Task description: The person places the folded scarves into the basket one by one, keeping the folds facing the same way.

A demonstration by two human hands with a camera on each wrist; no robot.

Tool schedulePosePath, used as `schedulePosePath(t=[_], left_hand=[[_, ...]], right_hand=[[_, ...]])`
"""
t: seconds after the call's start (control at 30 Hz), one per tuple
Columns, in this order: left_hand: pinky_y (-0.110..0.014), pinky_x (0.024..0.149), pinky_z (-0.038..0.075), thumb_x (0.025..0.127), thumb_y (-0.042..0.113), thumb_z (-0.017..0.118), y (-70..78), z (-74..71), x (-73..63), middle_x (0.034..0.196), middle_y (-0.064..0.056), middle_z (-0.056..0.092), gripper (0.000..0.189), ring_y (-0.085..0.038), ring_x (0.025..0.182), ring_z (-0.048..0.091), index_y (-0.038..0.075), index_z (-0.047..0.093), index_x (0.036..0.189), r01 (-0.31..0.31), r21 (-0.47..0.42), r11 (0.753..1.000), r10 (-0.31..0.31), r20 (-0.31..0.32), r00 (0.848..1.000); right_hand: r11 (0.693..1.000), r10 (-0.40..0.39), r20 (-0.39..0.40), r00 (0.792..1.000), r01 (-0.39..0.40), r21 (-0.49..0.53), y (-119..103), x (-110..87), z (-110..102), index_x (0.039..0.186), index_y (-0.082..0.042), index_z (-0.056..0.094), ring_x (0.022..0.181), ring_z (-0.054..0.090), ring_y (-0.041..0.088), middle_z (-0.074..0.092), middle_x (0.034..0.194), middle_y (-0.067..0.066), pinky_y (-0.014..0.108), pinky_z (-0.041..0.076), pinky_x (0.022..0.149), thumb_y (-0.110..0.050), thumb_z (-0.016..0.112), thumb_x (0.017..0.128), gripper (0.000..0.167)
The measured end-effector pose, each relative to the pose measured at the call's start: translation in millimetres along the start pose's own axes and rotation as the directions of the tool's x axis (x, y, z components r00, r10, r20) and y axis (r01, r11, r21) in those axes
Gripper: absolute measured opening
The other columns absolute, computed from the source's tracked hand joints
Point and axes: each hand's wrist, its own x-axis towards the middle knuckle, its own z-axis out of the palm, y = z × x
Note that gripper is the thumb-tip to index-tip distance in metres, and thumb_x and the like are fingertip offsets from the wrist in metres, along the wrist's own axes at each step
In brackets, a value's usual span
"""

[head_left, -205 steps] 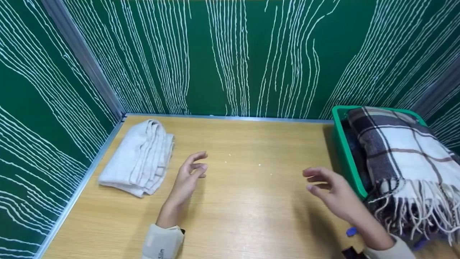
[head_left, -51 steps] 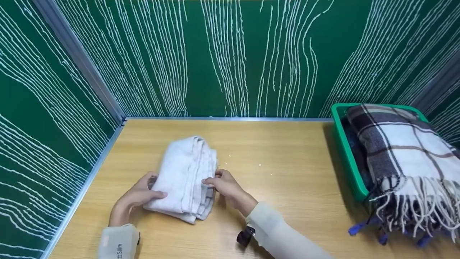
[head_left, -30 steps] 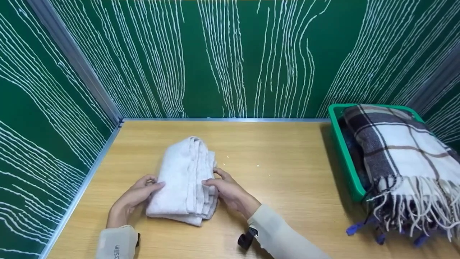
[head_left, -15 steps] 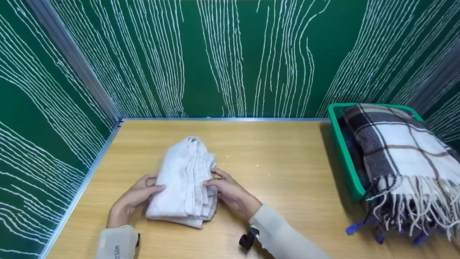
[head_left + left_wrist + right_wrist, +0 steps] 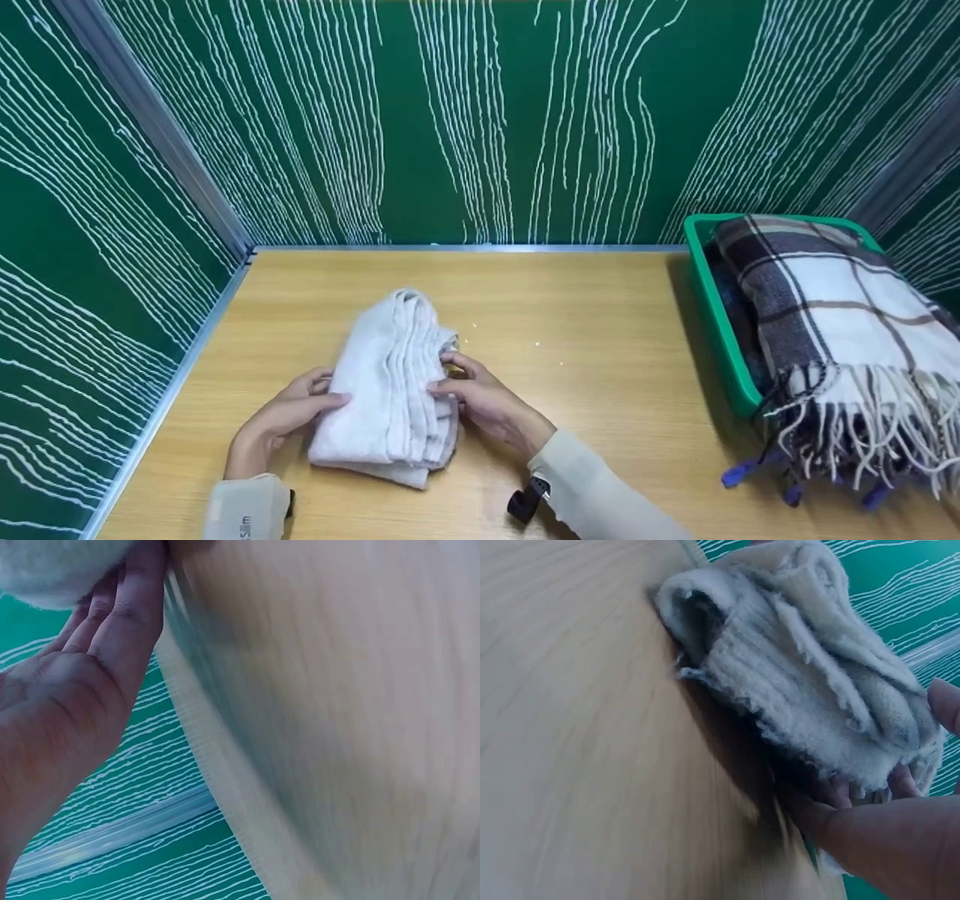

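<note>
In the head view a folded, fuzzy off-white towel [image 5: 375, 390] sits left of the middle of the wooden table, layered folds along its right side. My left hand [image 5: 283, 416] grips its left side, thumb on top and fingers around the edge. In the left wrist view the fingers of that hand [image 5: 97, 652] run under the towel [image 5: 60, 566]. On the other side my right hand [image 5: 491, 397] holds the layered edge, thumb over it and fingers below. The right wrist view shows the towel [image 5: 795, 667] with its frayed edge just over the table, thumb [image 5: 945, 705] against the folds.
At the right a green plastic basket [image 5: 712, 315] holds a folded plaid blanket [image 5: 855, 300] with a fringe hanging over the front. Blue bits [image 5: 739, 474] stick out below the fringe. Green panels [image 5: 525, 150] with white wavy lines enclose the table [image 5: 600, 315].
Since the earliest frame both hands have taken hold of the towel, and it has moved right from the table's left side. Over the last second it has shifted slightly toward me, its right folds bunching.
</note>
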Motion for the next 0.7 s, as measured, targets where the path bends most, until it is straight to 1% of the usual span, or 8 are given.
schedulePosePath(t=[0.1,0.2,0.33,0.43,0.53,0.6,0.7], left_hand=[[-0.058,0.119,0.039,0.1,0.014,0.07,2.3,4.5,-0.8,0.152,-0.03,0.051,0.066,-0.043,0.14,0.05,-0.006,0.039,0.154,0.002,-0.001,1.0,-0.002,-0.007,1.0],[-0.056,0.115,0.044,0.099,0.014,0.071,4.0,9.7,-0.5,0.15,-0.03,0.052,0.067,-0.041,0.135,0.055,-0.005,0.039,0.155,0.001,-0.007,1.0,-0.001,0.004,1.0],[-0.051,0.108,0.051,0.098,0.015,0.073,6.3,17.9,0.6,0.148,-0.03,0.053,0.069,-0.036,0.128,0.059,-0.004,0.039,0.155,-0.008,-0.014,1.0,0.008,0.021,1.0],[-0.047,0.105,0.053,0.097,0.014,0.074,8.4,25.7,1.2,0.145,-0.027,0.055,0.068,-0.033,0.124,0.061,-0.003,0.041,0.154,-0.004,-0.038,0.999,0.005,0.017,1.0],[-0.044,0.102,0.053,0.096,0.014,0.075,9.9,33.8,1.9,0.142,-0.025,0.056,0.066,-0.031,0.121,0.061,-0.002,0.043,0.152,-0.017,-0.054,0.998,0.018,0.021,1.0],[-0.042,0.101,0.053,0.096,0.014,0.075,10.6,39.2,2.2,0.141,-0.023,0.057,0.063,-0.03,0.12,0.061,-0.002,0.045,0.15,-0.034,-0.059,0.998,0.036,0.025,0.999],[-0.04,0.097,0.054,0.097,0.015,0.074,11.8,46.6,2.8,0.139,-0.02,0.059,0.059,-0.028,0.118,0.061,-0.002,0.048,0.147,-0.06,-0.06,0.996,0.062,0.032,0.998]], right_hand=[[1.0,-0.011,-0.008,1.0,0.011,-0.021,-1,-4.6,-4,0.139,-0.006,0.054,0.124,0.057,0.028,0.05,0.145,0.017,0.044,0.047,0.112,-0.004,0.072,0.092,0.051],[0.999,-0.022,-0.007,1.0,0.022,-0.04,-2,-10.2,-8,0.139,-0.007,0.056,0.125,0.056,0.028,0.05,0.145,0.017,0.043,0.047,0.112,-0.005,0.072,0.092,0.05],[0.996,-0.045,0.004,0.999,0.045,-0.076,-5,-18.7,-17,0.141,-0.007,0.056,0.122,0.057,0.028,0.052,0.142,0.017,0.042,0.048,0.11,-0.006,0.072,0.092,0.052],[0.991,-0.065,0.008,0.998,0.065,-0.118,-8,-25.1,-24,0.144,-0.006,0.056,0.121,0.058,0.027,0.055,0.141,0.017,0.039,0.049,0.108,-0.007,0.073,0.092,0.055],[0.986,-0.074,0.009,0.997,0.075,-0.152,-12,-31.9,-31,0.146,-0.004,0.053,0.117,0.06,0.023,0.057,0.141,0.016,0.035,0.05,0.103,-0.01,0.071,0.094,0.055],[0.987,-0.069,0.014,0.998,0.07,-0.141,-15,-36.8,-35,0.146,-0.002,0.051,0.113,0.061,0.02,0.058,0.139,0.014,0.032,0.051,0.098,-0.012,0.068,0.097,0.053],[0.99,-0.062,0.016,0.998,0.064,-0.125,-18,-43.7,-41,0.146,0.0,0.049,0.103,0.062,0.014,0.061,0.131,0.009,0.028,0.051,0.089,-0.013,0.064,0.1,0.05]])
